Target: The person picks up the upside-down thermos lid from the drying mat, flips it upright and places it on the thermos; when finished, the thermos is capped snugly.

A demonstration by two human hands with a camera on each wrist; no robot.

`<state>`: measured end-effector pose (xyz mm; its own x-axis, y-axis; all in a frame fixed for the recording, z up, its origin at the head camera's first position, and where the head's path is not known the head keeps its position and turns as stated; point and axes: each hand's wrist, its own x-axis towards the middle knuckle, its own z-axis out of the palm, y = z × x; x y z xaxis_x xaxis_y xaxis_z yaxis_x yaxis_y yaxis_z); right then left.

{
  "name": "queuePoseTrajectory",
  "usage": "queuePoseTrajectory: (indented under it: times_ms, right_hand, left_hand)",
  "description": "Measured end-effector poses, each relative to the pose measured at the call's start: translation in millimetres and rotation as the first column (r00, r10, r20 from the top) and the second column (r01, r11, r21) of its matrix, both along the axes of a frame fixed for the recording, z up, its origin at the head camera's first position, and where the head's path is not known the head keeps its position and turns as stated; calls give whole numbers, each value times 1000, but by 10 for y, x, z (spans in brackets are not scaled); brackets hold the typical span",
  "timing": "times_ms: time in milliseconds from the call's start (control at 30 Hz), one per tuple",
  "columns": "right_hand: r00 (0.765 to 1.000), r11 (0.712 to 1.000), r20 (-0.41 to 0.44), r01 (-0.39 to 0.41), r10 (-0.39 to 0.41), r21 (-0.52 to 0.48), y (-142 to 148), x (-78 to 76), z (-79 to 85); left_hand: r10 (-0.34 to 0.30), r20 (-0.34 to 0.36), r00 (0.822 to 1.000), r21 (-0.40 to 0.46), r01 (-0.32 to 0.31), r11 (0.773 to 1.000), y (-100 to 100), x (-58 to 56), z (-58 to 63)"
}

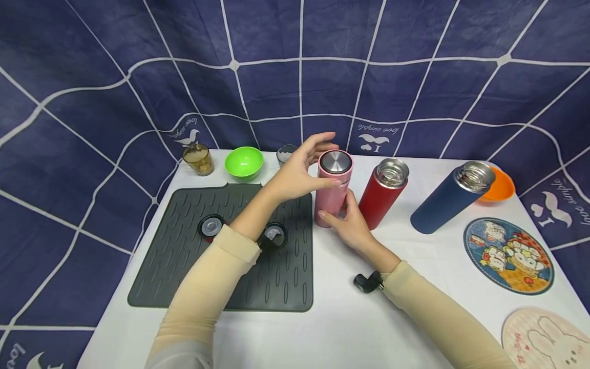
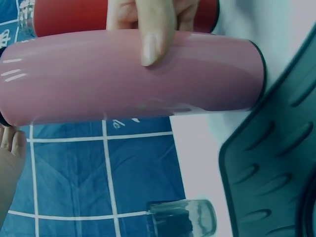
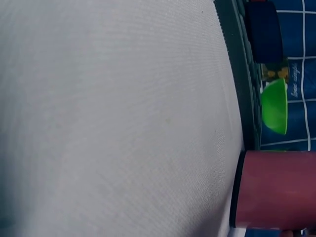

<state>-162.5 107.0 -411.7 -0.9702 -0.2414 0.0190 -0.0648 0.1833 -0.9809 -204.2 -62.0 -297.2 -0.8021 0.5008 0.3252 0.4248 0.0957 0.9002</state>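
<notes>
A pink thermos (image 1: pixel 329 202) with a silver-topped lid (image 1: pixel 336 162) stands upright on the white table, beside the right edge of the grey mat (image 1: pixel 295 287). My left hand (image 1: pixel 295 174) holds it near the top, thumb across the front and fingers behind. Lower down, my right hand (image 1: pixel 348 225) grips the body; in the left wrist view its thumb (image 2: pixel 152 47) lies along the pink side. Just right stands a red thermos (image 1: pixel 382 197) with its top uncovered, then a blue thermos (image 1: pixel 442 200), also lidless. Two lids (image 1: pixel 212 225) lie on the mat, one partly behind my left wrist.
At the back left are an amber glass (image 1: pixel 199 160), a green bowl (image 1: pixel 244 163) and a clear glass (image 1: pixel 285 152). An orange bowl (image 1: pixel 502 185) sits behind the blue thermos. Two round printed mats (image 1: pixel 507 256) lie on the right. A blue checked cloth (image 1: pixel 267 92) hangs behind.
</notes>
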Motion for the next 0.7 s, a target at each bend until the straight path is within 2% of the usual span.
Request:
queuePoseTrajectory:
  times_ms: [67,200,367,467,533,600,700]
  right_hand:
    - [1000,1000,-9,0,1,3,3,-5,-10]
    - [1000,1000,-16,11,-11,9,22,-71,-148]
    - [999,999,-35,27,-26,23,42,-133,-297]
    - [998,999,-56,26,-25,23,49,-133,-312]
    - [998,999,-66,24,-22,27,53,-130,-313]
    - [997,999,-67,24,-22,34,54,-128,-314]
    - [998,999,-67,24,-21,46,56,-126,-318]
  left_hand:
    - [-6,13,1000,13,5,1000,-8,-3,-24]
    - [-1,38,999,18,1,1000,2,15,-43]
    - [108,29,994,-62,-106,992,37,45,-42]
    - [134,16,991,-106,-131,986,33,-3,-79]
    - [106,17,994,-124,-103,987,6,-82,-144]
    - [52,27,998,-137,-48,989,-33,-162,-209]
    - [4,36,999,-145,1,989,-72,-225,-273]
